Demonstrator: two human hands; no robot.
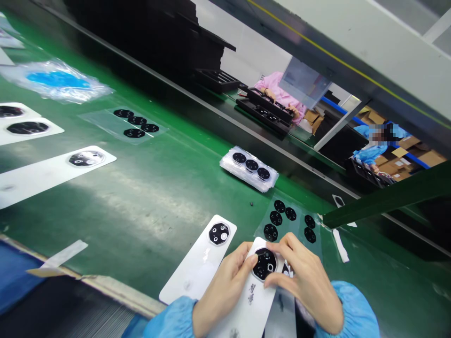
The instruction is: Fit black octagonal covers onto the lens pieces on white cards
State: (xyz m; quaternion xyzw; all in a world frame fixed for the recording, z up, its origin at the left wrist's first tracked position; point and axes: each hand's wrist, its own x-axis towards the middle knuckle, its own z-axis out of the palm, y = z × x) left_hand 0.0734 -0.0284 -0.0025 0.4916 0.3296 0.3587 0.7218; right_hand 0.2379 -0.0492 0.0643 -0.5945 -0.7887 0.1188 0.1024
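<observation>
My left hand [225, 288] is closed on a white phone back cover [248, 307], with its thumb at the left rim of the black camera film [265, 264]. On the right rim of that film, the thumb and index finger of my right hand [305, 281] press, spaced slightly apart. The film lies over the cover's round camera area. Another white phone back cover [199, 263] rests flat just left of my hands. Partly hidden beneath my right hand is a further cover [284, 312]. Beyond the hands lies a clear sheet [298, 230] carrying several black films.
A stack of film sheets [248, 180] sits farther back on the green bench [141, 197]. More phone covers [45, 171], a second film sheet [102, 123] and a plastic bag [58, 80] are left. A green post [387, 197] stands right. Co-workers handle black trays [264, 110] across.
</observation>
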